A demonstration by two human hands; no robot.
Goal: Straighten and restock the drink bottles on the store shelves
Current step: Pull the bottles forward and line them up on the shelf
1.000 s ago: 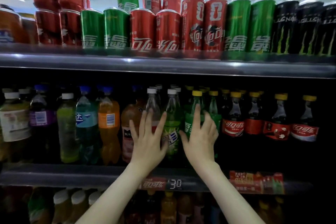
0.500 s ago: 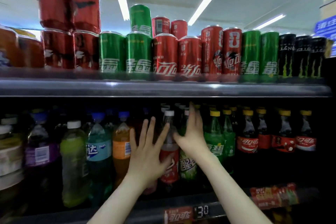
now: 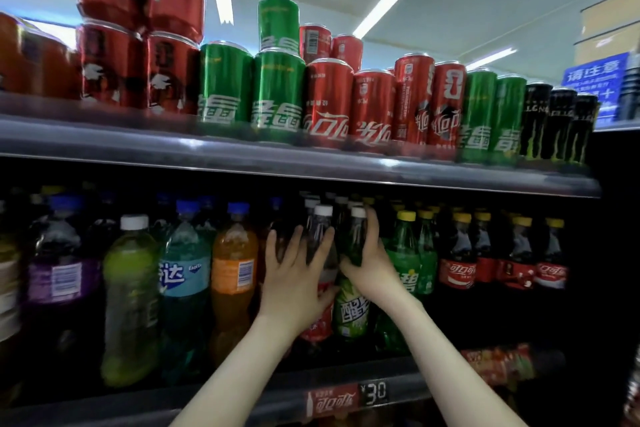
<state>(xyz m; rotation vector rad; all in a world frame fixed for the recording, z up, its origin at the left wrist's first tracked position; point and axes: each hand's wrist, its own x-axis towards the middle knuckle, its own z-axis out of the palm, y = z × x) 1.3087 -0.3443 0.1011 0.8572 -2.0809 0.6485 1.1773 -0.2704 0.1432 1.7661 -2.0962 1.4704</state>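
On the middle shelf, my left hand (image 3: 294,274) lies flat with spread, straight fingers against a clear white-capped bottle with a red label (image 3: 320,230). Right beside it stands a green white-capped bottle (image 3: 351,312). My right hand (image 3: 369,255) grips this green bottle around its upper body, fingers curled behind the neck. Both bottles stand upright at the front of their rows, touching each other. More white-capped bottles stand behind them in the dark.
Yellow-capped green bottles (image 3: 407,253) and cola bottles (image 3: 457,270) fill the shelf to the right. Orange (image 3: 233,270), teal and yellow-green (image 3: 130,288) bottles stand to the left. Cans (image 3: 327,104) crowd the upper shelf (image 3: 311,163) just above. A price rail (image 3: 374,395) runs below.
My right hand has closed round the green white-capped bottle after reaching between the rows. My left hand stays flat on the red-labelled bottle. The view has tilted upward.
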